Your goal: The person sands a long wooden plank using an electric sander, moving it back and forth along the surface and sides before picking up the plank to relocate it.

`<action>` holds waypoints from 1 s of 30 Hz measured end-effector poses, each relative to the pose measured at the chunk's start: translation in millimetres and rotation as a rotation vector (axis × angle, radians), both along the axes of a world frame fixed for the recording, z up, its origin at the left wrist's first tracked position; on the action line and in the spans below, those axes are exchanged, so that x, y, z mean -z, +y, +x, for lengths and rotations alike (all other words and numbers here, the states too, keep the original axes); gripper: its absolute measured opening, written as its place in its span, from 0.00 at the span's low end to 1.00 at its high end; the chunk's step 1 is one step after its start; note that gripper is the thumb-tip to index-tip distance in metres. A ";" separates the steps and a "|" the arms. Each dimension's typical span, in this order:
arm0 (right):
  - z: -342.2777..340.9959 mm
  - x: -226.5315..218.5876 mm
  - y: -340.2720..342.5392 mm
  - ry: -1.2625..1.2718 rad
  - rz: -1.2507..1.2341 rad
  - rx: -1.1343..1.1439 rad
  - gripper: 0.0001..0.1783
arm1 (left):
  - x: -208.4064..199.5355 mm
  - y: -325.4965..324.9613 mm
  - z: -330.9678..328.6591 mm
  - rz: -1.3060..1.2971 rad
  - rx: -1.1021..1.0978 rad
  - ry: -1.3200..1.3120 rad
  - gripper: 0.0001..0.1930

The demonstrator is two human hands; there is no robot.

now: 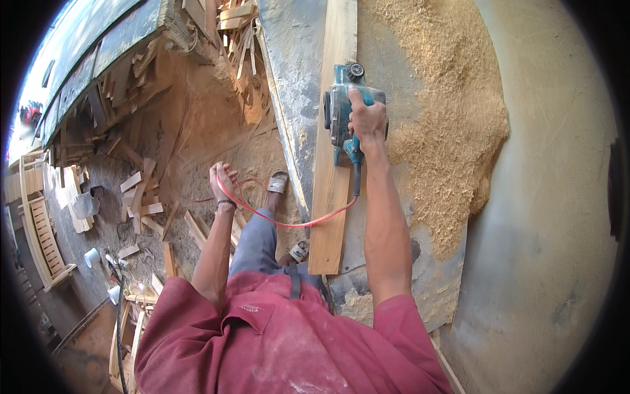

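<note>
My right hand [368, 119] is wrapped round the handle of a teal and dark electric hand planer [341, 108]. The planer rests on a long wooden board [328, 210] that lies lengthwise on the workbench. Out of the planer's rear end comes a power cord, its red length [289, 224] looping over to the left. That cord passes through my left hand [224, 180], whose fingers are curled closed on it, out to the left of the bench. The planer hides the stretch of board under it.
Wood shavings [453, 118] are heaped on the worktop [430, 289] right of the board, near a wall [545, 217]. Wood offcuts [141, 197] litter the floor at left. Further left stand a slatted wooden piece [42, 230] and a white cup [92, 257]. A sheet-topped structure [111, 49] rises at far left.
</note>
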State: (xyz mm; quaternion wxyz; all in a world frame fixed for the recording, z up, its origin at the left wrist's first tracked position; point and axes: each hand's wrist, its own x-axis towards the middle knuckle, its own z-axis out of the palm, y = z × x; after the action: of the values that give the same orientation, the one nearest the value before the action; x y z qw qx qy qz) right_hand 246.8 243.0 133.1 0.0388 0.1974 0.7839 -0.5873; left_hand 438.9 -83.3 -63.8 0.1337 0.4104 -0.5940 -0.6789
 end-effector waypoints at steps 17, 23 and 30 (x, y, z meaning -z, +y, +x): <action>-178.3 -3.0 -9.9 0.056 0.060 0.014 0.26 | -42.0 66.0 -418.5 -0.497 0.132 0.025 0.25; -239.4 -4.8 -15.0 0.042 0.061 0.028 0.27 | -34.4 74.0 -431.5 -0.525 0.125 -0.219 0.27; -311.1 -4.8 -19.0 0.096 0.129 0.031 0.26 | -56.9 86.2 -428.3 -0.617 0.138 -0.238 0.27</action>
State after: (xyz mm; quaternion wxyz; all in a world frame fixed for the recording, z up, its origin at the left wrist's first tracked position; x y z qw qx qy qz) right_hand -64.3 224.0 137.9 -0.0207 0.1830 0.8180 -0.5449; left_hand 10.5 2.9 -6.9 0.1351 0.3858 -0.8092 -0.4220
